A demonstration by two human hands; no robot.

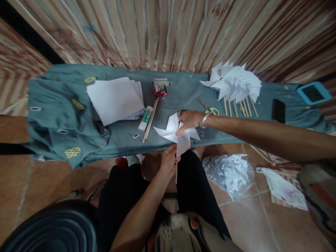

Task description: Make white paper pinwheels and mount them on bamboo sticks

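A white paper pinwheel (176, 134) sits at the near edge of the cloth-covered table (65, 115). My left hand (168, 161) is below it, fingers pinched around its thin wooden stick (176, 175). My right hand (190, 120), with a bracelet on the wrist, reaches in from the right and presses its fingers on the pinwheel's centre. Several finished pinwheels (235, 84) on sticks lie at the back right.
A stack of white paper (115, 99), a glue stick (145, 118), loose wooden sticks (151, 119), a small box of pins (160, 89), scissors (208, 106), a black phone (278, 110) and a blue-framed device (313, 92) lie on the table. Bags of paper scraps (231, 173) rest on the tiled floor.
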